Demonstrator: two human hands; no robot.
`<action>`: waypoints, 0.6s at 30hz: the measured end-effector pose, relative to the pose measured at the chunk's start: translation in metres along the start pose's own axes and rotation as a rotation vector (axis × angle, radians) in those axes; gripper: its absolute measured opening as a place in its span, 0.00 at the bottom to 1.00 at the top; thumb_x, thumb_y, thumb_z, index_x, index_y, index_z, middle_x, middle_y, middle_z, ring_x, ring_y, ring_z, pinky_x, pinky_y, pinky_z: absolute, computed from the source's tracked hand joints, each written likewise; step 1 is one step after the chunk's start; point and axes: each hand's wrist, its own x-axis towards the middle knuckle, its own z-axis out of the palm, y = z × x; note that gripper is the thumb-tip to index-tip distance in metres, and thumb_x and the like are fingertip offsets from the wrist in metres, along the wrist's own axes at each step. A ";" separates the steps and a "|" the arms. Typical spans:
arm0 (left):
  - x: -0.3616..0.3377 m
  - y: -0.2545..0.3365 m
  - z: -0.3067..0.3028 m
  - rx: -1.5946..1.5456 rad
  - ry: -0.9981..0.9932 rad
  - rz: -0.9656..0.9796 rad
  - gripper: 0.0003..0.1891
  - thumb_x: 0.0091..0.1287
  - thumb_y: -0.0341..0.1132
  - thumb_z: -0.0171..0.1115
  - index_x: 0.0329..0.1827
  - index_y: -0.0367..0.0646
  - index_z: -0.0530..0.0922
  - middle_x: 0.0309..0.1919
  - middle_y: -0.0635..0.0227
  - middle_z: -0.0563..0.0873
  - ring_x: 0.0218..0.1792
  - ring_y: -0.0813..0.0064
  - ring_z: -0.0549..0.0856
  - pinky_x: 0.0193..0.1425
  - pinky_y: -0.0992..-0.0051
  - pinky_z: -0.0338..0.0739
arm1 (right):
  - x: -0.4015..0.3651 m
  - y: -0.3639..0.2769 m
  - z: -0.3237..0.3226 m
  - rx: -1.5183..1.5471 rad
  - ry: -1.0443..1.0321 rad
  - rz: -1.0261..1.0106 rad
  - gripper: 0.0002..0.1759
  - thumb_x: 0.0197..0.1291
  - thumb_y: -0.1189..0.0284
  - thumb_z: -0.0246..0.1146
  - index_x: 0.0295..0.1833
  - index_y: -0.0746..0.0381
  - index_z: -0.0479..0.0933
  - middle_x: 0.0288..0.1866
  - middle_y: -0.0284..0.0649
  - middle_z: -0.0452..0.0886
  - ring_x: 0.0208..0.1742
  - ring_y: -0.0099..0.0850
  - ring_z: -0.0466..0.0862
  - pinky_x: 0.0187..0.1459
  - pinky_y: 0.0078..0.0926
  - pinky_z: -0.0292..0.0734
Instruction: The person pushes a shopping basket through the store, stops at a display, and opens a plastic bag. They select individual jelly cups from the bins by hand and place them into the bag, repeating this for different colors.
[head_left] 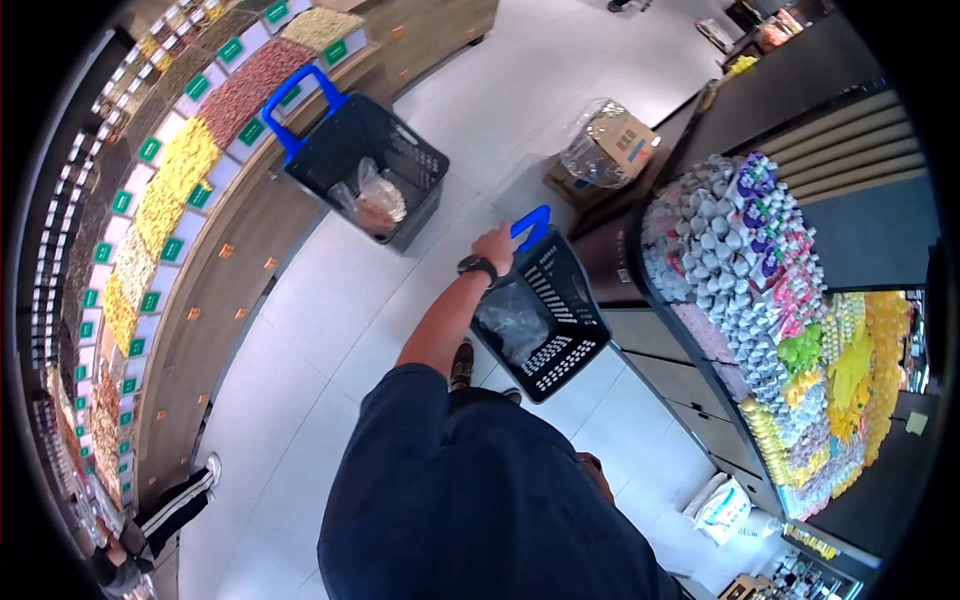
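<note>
My left hand (494, 247), below a dark wristwatch, is closed around the blue handle (533, 226) of a black shopping basket (566, 372). The basket stands tilted in view near my shoes, with a clear plastic bag (517, 322) inside. What the bag contains is hard to make out. Only a small part of my right hand (597, 474) shows beside my dark shirt; its fingers are hidden.
Another black basket (415, 165) with a raised blue handle holds bagged goods. Bulk food bins (180, 180) line the left. On the right stands a display of packaged sweets (745, 250), near cardboard boxes (625, 140) and a white sack (720, 508). A person (175, 515) is at lower left.
</note>
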 end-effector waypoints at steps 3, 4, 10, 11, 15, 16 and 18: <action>-0.017 -0.010 -0.009 0.014 -0.009 -0.090 0.14 0.72 0.37 0.56 0.57 0.45 0.70 0.45 0.49 0.86 0.49 0.45 0.86 0.53 0.50 0.81 | -0.002 -0.008 0.003 -0.036 -0.069 -0.041 0.16 0.68 0.64 0.64 0.49 0.67 0.80 0.39 0.40 0.83 0.41 0.26 0.82 0.43 0.29 0.78; -0.027 -0.016 -0.014 0.012 -0.008 -0.118 0.15 0.72 0.36 0.55 0.59 0.45 0.69 0.45 0.48 0.86 0.49 0.45 0.86 0.53 0.50 0.81 | 0.002 -0.016 0.009 -0.080 -0.074 -0.181 0.16 0.67 0.63 0.64 0.47 0.67 0.80 0.37 0.39 0.83 0.40 0.26 0.81 0.42 0.29 0.77; -0.079 -0.065 -0.007 -0.114 0.060 -0.259 0.22 0.66 0.33 0.55 0.63 0.41 0.64 0.47 0.41 0.85 0.49 0.38 0.85 0.56 0.46 0.78 | 0.066 -0.019 0.015 -0.137 0.040 0.090 0.16 0.66 0.71 0.62 0.55 0.70 0.76 0.39 0.48 0.86 0.36 0.34 0.90 0.32 0.26 0.84; -0.092 -0.070 -0.012 -0.178 0.052 -0.296 0.24 0.66 0.34 0.56 0.63 0.39 0.64 0.46 0.39 0.85 0.49 0.36 0.84 0.57 0.46 0.77 | 0.065 -0.027 0.020 -0.179 0.042 0.039 0.15 0.67 0.71 0.61 0.54 0.70 0.76 0.39 0.47 0.86 0.35 0.33 0.89 0.31 0.26 0.83; -0.133 -0.094 0.008 -0.376 0.206 -0.394 0.23 0.72 0.41 0.55 0.65 0.41 0.62 0.49 0.35 0.84 0.53 0.35 0.82 0.58 0.47 0.75 | 0.053 -0.050 0.030 -0.179 -0.028 -0.067 0.16 0.65 0.71 0.62 0.52 0.72 0.78 0.35 0.45 0.85 0.32 0.29 0.88 0.30 0.23 0.81; -0.144 -0.095 0.012 -0.421 0.223 -0.442 0.22 0.72 0.39 0.54 0.64 0.40 0.62 0.49 0.34 0.83 0.53 0.34 0.82 0.58 0.47 0.75 | 0.052 -0.049 0.029 -0.229 -0.036 -0.073 0.16 0.65 0.70 0.62 0.51 0.71 0.78 0.35 0.45 0.85 0.31 0.29 0.87 0.30 0.23 0.81; -0.160 -0.101 0.028 -0.538 0.259 -0.513 0.21 0.72 0.37 0.53 0.62 0.37 0.61 0.50 0.33 0.83 0.54 0.34 0.81 0.59 0.48 0.74 | 0.042 -0.046 0.026 -0.258 -0.048 -0.075 0.16 0.65 0.68 0.63 0.51 0.70 0.78 0.35 0.44 0.85 0.32 0.28 0.87 0.31 0.23 0.81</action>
